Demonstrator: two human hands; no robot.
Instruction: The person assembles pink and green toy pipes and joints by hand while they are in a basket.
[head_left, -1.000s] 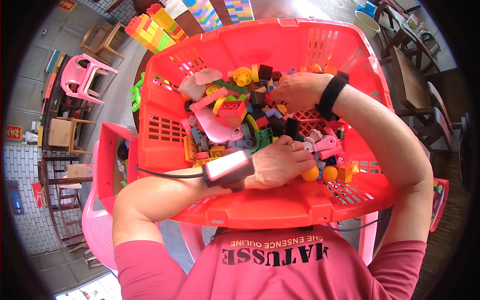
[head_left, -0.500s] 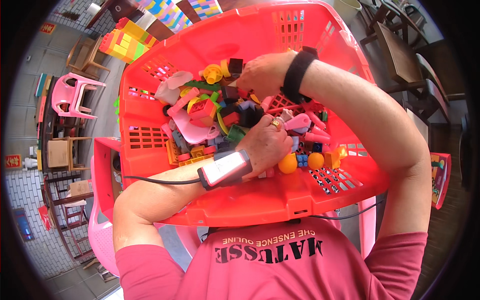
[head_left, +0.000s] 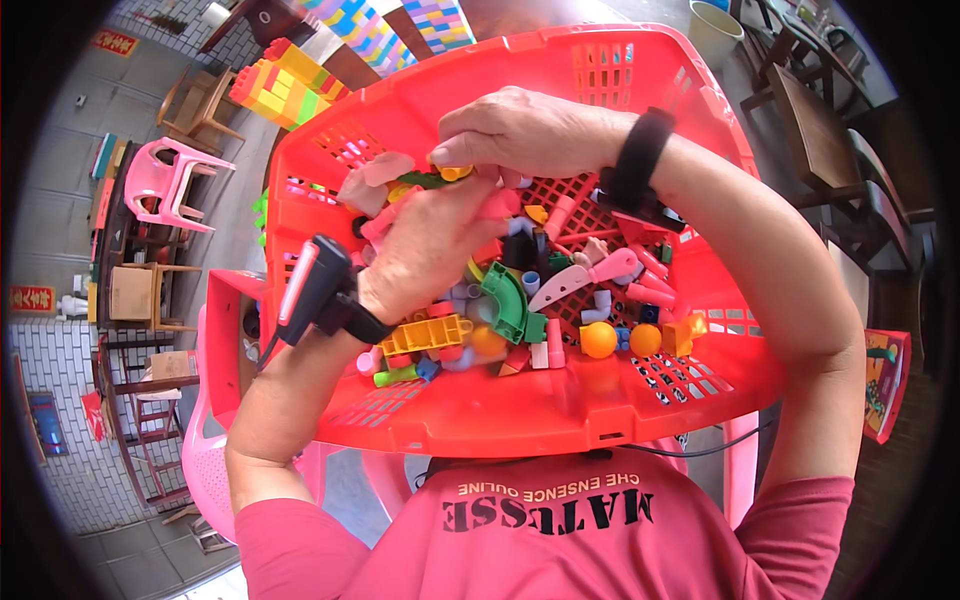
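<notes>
Over the left part of a big red plastic basket (head_left: 520, 425), my two hands meet. My left hand (head_left: 425, 240) is curled, its fingertips partly hidden beneath the right; a pinkish-red piece (head_left: 502, 204) lies against its fingers. My right hand (head_left: 540, 130) is closed, thumb against fingers, above a yellow piece (head_left: 456, 173); what it grips does not show. Below them lie a green curved piece (head_left: 506, 302), a toy knife (head_left: 580, 279) with a pink handle, a yellow block frame (head_left: 428, 336) and two orange balls (head_left: 599, 340), (head_left: 646, 340).
Yellow, red and green stacked blocks (head_left: 285, 85) and pastel block towers (head_left: 365, 35) stand beyond the basket. Pink plastic chairs (head_left: 165, 180) are at the left, a dark wooden table (head_left: 805, 125) at the far right. A cable (head_left: 715, 452) runs below the basket's near rim.
My left hand has moved up and left, out of the pile's middle, to meet my right hand, which has lifted and shifted left. The toy knife and green curved piece are now uncovered.
</notes>
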